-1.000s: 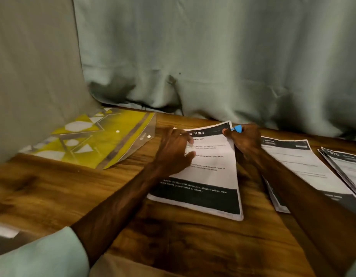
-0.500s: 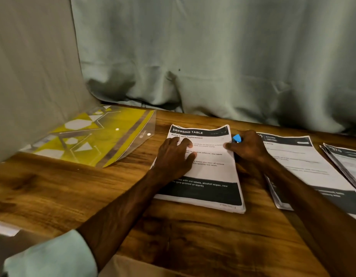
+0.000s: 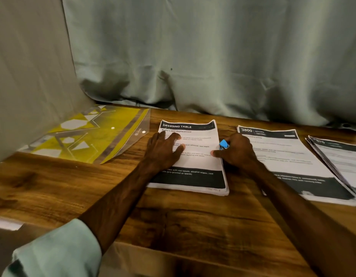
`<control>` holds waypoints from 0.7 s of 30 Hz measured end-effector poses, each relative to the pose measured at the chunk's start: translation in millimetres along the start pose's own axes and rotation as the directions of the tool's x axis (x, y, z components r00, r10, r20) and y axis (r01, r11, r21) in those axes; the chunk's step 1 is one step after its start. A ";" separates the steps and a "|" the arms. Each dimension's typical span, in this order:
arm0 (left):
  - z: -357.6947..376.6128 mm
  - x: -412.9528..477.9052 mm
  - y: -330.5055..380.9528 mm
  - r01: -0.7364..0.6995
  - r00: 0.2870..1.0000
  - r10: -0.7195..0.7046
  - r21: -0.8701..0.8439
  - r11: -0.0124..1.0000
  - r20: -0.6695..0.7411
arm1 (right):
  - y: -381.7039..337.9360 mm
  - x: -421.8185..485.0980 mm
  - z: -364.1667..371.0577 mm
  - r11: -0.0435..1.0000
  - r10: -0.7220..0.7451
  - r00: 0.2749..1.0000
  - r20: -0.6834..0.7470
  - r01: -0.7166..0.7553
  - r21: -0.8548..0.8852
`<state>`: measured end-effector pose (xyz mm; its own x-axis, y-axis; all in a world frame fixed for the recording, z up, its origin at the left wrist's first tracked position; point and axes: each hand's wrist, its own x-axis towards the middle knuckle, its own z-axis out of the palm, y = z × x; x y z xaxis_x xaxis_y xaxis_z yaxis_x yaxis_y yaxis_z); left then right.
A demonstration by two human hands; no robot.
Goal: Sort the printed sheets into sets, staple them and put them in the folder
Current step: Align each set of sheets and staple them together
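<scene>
A pale mint-green sleeve point(image 3: 53, 250), soft and creased, sits bunched near the elbow of the left arm point(image 3: 117, 200); the right arm point(image 3: 297, 208) shows bare to the view's edge.

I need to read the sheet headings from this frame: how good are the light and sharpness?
Head view: dim light; on the DRESSING TABLE set the heading reads, the body text smears; the rightmost stack blurs towards the frame edge; the blue stapler in the right hand is distinct.

- Dim, warm light here, and the curtain point(image 3: 213, 47) sinks into murky shadow along its folds.
- Soft sheen on the desk point(image 3: 193, 216) wood.
- Far right, the sheets point(image 3: 341, 156) are smeared and blurry, and the frame edges bow with wide-angle distortion.
</scene>
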<state>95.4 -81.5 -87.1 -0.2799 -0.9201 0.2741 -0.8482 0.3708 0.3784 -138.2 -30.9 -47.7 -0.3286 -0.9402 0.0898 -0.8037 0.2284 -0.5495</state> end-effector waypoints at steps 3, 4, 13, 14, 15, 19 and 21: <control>-2.3 3.8 -2.6 -0.003 1.000 0.004 0.014 1.000 -0.017 | -1.9 1.9 3.7 1.000 0.022 0.999 -0.030 -0.022 0.013; -3.1 4.2 -1.8 -0.005 1.000 0.006 0.021 1.000 -0.017 | -1.8 1.1 4.1 1.000 0.030 0.999 -0.037 -0.029 0.010; -23.8 -13.4 22.6 -0.242 0.956 0.238 -0.003 0.970 -0.172 | 10.2 -41.0 -26.1 0.986 -0.104 0.994 -0.046 0.109 0.129; -26.7 -17.8 27.6 -0.258 0.952 0.254 0.001 0.966 -0.172 | 11.5 -54.1 -36.1 0.983 -0.122 0.992 -0.024 0.124 0.132; -28.3 -20.8 32.5 -0.275 0.947 0.271 0.004 0.962 -0.172 | 12.1 -67.7 -45.9 0.982 -0.136 0.991 0.007 0.134 0.131; -27.9 -37.7 61.7 -0.334 0.933 0.321 -0.058 0.941 -0.165 | 28.3 -114.0 -79.2 0.985 -0.149 0.978 0.145 0.133 0.113; -22.5 -50.5 82.6 -0.387 0.911 0.368 -0.078 0.919 -0.186 | 39.8 -132.5 -88.1 0.981 -0.173 0.964 0.201 0.152 0.117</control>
<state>49.6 -1.6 -49.8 -0.4836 -0.6784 0.5530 -0.6357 0.7066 0.3108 -170.3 125.1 -8.3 -0.0781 -0.9968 0.0146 -0.7803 0.0520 -0.6232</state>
